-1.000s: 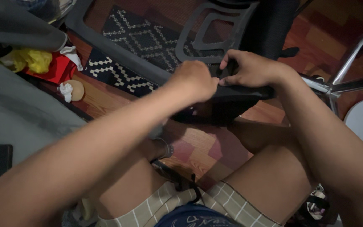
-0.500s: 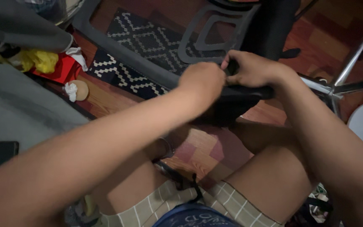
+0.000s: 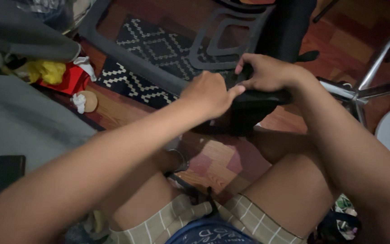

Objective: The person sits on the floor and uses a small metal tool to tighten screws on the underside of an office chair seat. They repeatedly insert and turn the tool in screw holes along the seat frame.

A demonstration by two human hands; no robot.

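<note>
Both hands meet over a black padded chair part [image 3: 253, 106] that lies across the wooden floor just beyond the person's bare knees. The right hand [image 3: 267, 72] rests on its top edge with the fingers [image 3: 244, 61] curled down over it and pressed close together. The left hand [image 3: 208, 92] is loosely closed beside it, one fingertip stretched to touch the right thumb, and whether it grips the part cannot be told.

Dim, warm indoor light, soft overall.
Brightest on the chrome chair leg [image 3: 375, 68], glinting at upper right; deep shadow beneath the thighs and along the left edge; near forearms blurred, slightly stretched toward the corners.
</note>
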